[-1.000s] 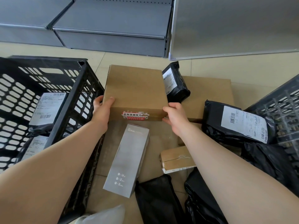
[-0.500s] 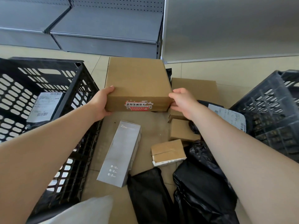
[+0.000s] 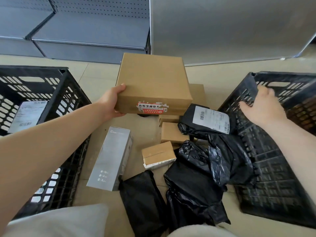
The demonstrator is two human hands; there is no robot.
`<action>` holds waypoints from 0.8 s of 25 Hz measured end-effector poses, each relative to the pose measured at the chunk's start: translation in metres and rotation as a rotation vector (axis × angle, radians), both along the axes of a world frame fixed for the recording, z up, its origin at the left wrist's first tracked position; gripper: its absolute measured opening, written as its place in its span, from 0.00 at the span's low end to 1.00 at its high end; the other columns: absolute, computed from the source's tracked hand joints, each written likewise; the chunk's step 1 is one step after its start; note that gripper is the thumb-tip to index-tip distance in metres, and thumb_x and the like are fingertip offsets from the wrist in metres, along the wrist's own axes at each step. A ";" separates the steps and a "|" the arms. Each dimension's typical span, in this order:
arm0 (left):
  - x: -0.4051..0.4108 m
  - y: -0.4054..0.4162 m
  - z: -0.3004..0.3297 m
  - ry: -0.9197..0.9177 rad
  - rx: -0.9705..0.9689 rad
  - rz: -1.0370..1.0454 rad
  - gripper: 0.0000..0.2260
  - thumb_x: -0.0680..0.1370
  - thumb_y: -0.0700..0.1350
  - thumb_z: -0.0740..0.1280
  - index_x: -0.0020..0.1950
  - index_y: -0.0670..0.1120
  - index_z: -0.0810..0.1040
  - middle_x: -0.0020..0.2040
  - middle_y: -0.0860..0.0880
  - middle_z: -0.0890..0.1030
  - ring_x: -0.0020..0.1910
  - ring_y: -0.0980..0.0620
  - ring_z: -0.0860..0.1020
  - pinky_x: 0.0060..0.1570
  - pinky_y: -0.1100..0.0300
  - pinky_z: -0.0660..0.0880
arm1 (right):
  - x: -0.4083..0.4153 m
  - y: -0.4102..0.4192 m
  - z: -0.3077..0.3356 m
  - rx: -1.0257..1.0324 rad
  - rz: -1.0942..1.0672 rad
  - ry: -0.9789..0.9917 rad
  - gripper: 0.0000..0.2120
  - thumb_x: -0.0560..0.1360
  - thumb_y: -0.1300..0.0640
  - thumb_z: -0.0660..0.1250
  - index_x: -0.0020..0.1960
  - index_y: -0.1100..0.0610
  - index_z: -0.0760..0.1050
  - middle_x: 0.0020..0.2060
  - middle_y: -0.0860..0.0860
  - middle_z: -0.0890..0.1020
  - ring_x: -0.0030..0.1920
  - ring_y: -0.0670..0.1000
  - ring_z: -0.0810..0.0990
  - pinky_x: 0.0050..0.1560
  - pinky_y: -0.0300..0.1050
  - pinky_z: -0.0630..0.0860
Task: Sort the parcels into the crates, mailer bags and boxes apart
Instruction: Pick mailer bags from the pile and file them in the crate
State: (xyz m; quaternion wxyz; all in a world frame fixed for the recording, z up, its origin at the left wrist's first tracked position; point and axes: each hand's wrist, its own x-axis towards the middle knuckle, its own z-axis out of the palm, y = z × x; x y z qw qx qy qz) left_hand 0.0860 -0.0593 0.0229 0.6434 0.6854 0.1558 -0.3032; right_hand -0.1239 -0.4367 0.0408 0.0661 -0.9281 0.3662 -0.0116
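I see the left hand gripping the cardboard box by its corner: plain brown, torn red-and-white sticker on the near side. It's held above the parcels, left of the right crate. The right hand grasps that crate's rim.

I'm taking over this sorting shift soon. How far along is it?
Early. Done: the left crate already holds labelled mailer bags. In hand: the left hand holds the big cardboard box; the right hand grips the right crate. Left: the grey box, small boxes and black bags on the floor.

Cardboard box in left hand
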 end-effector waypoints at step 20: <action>-0.043 -0.058 0.019 -0.038 -0.139 -0.175 0.11 0.78 0.57 0.65 0.57 0.54 0.76 0.57 0.50 0.81 0.54 0.49 0.81 0.57 0.46 0.78 | 0.006 0.042 -0.020 0.444 -0.043 -0.255 0.22 0.82 0.57 0.58 0.76 0.54 0.67 0.66 0.59 0.78 0.62 0.63 0.78 0.60 0.51 0.73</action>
